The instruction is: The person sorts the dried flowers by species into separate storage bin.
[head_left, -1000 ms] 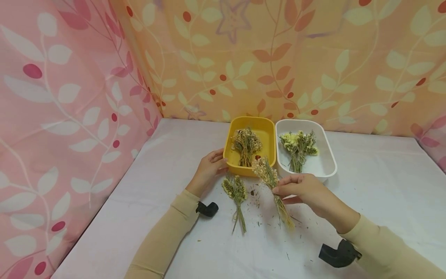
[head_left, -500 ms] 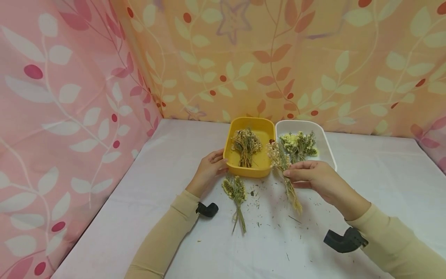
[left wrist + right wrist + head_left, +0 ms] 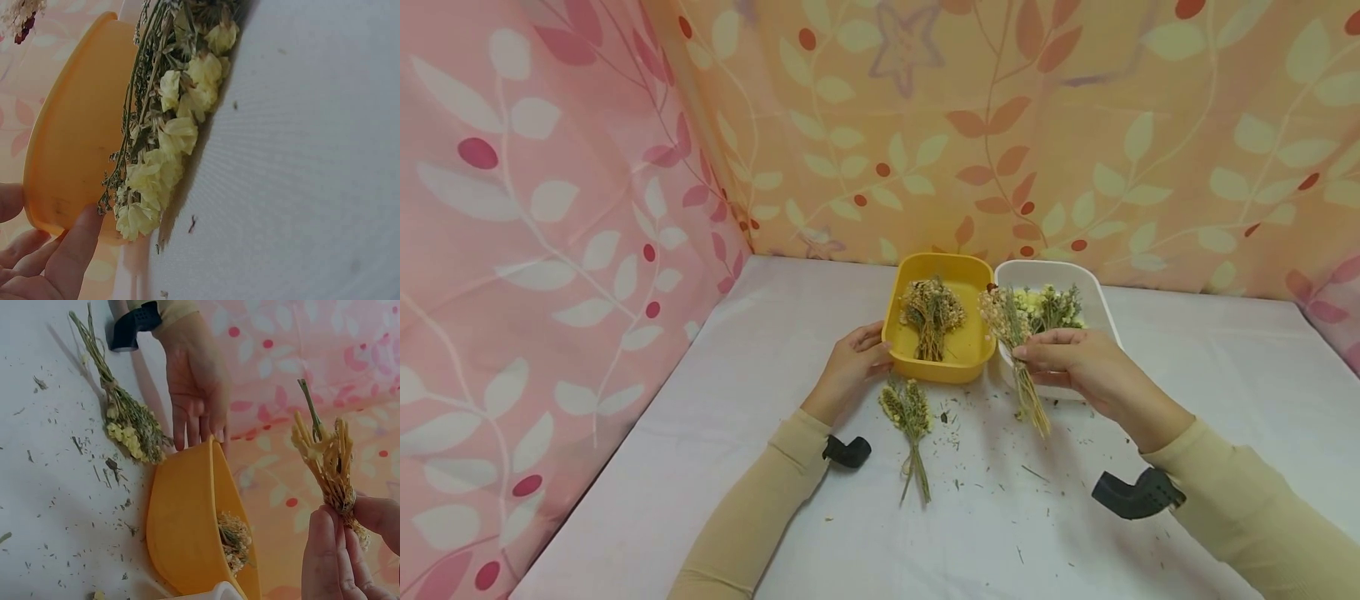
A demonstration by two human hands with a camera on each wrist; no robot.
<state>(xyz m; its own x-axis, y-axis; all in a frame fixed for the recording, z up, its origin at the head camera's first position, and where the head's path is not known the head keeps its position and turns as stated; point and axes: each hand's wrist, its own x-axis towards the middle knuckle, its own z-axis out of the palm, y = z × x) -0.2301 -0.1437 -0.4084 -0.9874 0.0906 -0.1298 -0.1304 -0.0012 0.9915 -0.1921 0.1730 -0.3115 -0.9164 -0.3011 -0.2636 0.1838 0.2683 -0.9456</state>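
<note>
My right hand [image 3: 1090, 371] pinches a small bunch of dried flowers [image 3: 1006, 321] by its tied stems, cream blooms upward with a dark red spot. It hovers between the two tubs, partly over the white one. My left hand [image 3: 850, 367] touches the left side of the yellow plastic tub [image 3: 936, 372], fingers straight against the wall and thumb by the rim. In that tub lies brownish dried flowers [image 3: 932, 308]. The white tub [image 3: 1105, 312] bears pale yellow dried flowers [image 3: 1060, 307], partly hidden behind the right hand. Another yellow-flowered bunch [image 3: 156, 169] lies before the yellow tub.
Stem and leaf crumbs [image 3: 112, 464] are scattered over the white tabletop [image 3: 820, 550]. An orange patterned cloth [image 3: 865, 125] hangs behind the tubs, and a pink one [image 3: 550, 250] at the left. Each wrist has a black camera mount [image 3: 847, 452].
My right hand has carried its dried-flower bunch rightward and away from me, from in front of the yellow tub to the white tub's near left edge. The left hand has stayed put.
</note>
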